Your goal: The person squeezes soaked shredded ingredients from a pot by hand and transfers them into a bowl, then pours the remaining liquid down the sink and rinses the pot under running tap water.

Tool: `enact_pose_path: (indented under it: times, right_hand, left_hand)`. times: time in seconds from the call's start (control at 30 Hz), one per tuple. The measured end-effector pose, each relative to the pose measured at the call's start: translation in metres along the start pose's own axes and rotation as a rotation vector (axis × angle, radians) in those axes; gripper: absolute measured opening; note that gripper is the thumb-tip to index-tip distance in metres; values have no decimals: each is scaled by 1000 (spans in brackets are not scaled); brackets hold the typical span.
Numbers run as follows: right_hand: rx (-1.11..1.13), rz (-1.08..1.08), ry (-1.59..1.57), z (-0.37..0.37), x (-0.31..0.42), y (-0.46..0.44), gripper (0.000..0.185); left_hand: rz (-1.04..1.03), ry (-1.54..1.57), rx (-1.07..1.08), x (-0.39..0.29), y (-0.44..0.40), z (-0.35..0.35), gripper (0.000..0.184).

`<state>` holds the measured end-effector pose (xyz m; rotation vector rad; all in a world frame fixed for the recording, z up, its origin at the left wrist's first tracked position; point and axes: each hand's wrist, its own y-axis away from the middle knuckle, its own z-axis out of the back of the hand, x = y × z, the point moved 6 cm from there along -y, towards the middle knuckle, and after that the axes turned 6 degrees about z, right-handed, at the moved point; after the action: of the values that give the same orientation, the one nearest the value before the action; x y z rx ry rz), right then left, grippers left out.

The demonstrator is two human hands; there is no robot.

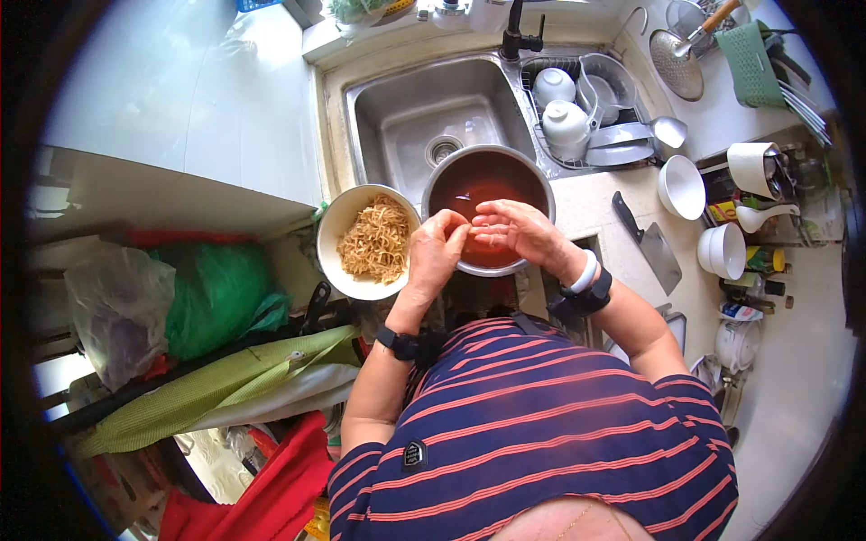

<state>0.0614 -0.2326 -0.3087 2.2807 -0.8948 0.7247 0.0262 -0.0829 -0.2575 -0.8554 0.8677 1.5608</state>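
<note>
A round metal pot (550,203) holding reddish-brown liquid stands at the front edge of the sink. Over its near part my two hands meet. The fingers of my left hand (437,251) are pinched together at the pot's left side; whatever they hold is too small to make out. My right hand (528,236) is beside it, its fingers stretched out and slightly curved, tips close to the left fingertips. To the left of the pot sits a white bowl (327,252) with a heap of light brown shredded strands (374,242).
Behind the pot is a steel sink (397,117) with a black faucet (519,41). White bowls and a ladle fill a dish rack (577,162). A knife (657,252) lies on the right counter near a white bowl (681,187). Plastic bags (216,293) hang at left.
</note>
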Motion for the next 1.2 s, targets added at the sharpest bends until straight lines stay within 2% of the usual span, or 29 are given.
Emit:
enact_pose_path:
  times: [0.13,0.23,0.4,0.47,0.57,0.67,0.77,0.83,0.9,0.97,1.03,1.1,1.17,1.2]
  right_hand:
    - [-101,-74,-193,8,-6,-4,37]
    - [-88,-102,-319,8,-5,-4,36]
    - [-185,-115,-410,9,-2,-1,36]
    - [-195,-96,-412,12,-3,-2,35]
    - [-83,-65,-405,3,3,0,33]
    - [-111,-27,-318,-3,9,3,33]
    - [-141,12,-216,-1,9,4,31]
    - [-48,73,-77,-5,13,5,37]
    - [-73,77,30,-11,13,10,41]
    - [-85,48,183,-16,15,13,54]
    - [-87,26,218,-22,19,17,55]
    - [-87,4,254,-24,18,17,56]
    - [81,129,583,-33,21,16,57]
    - [84,126,584,-34,22,16,57]
  left_hand:
    - [-178,-114,-20,-17,6,-18,9]
    - [-226,-168,11,-23,9,-30,13]
    - [-385,-321,-21,-32,9,-35,11]
    - [-373,-304,-52,-29,8,-35,10]
    - [-303,-250,-100,-28,2,-28,8]
    - [-205,-176,-101,-29,-3,-19,7]
    - [-329,-225,-94,-37,-2,-21,10]
    - [-368,-276,-73,-38,-1,-26,10]
    - [-410,-340,-37,-41,1,-29,8]
    - [-415,-344,-23,-39,1,-30,8]
    - [-419,-350,-11,-37,2,-27,7]
    - [-361,-259,119,-34,1,-27,7]
    - [-298,-203,134,-28,-2,-23,8]
    - [-236,-147,151,-23,-3,-21,9]
